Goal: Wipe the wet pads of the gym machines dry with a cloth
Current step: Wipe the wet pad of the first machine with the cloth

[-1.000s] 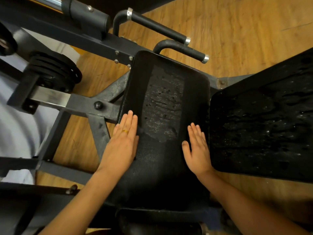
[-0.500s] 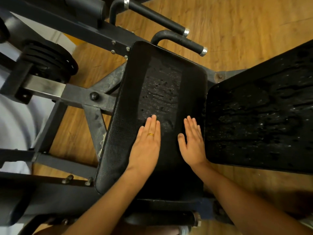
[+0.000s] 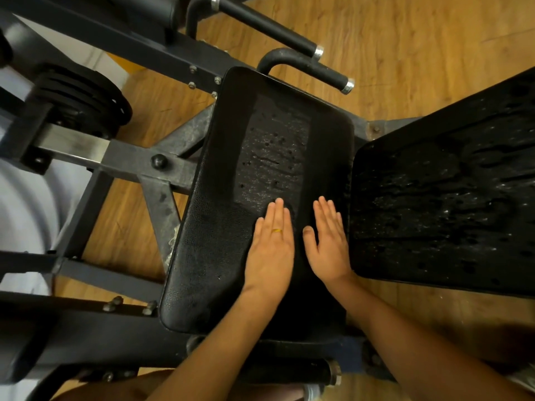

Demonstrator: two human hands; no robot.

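**Both palms lying flat on the pad, wet strip just ahead of the fingertips**

The left hand [image 3: 270,244] is lying palm-down with its fingers straight and close together, gripping nothing; a gold ring [image 3: 277,230] is showing on one finger. The right hand [image 3: 328,244] is lying flat just beside it, thumb spread, also holding nothing. Both are pressing on the near half of the long pad [image 3: 208,227]. No cloth is showing. Whether a dark one is lying under the palms, I cannot tell.

The wet strip [image 3: 275,157] is running away from the left fingertips along the pad's long axis, its near end touching them. The left hand is sitting in line with it, while the right hand is sitting just off its right edge. A push straight forward is likely what the next stroke is calling for, and the left hand looks better placed to make it.

Right of the right hand, close by, a second pad [image 3: 448,198] is glistening with droplets all over and looks untouched. Beyond the strip, two handles [image 3: 307,65] are sticking out. Weight plates [image 3: 84,96] are sitting far to the left. Nothing in view is serving as a container.
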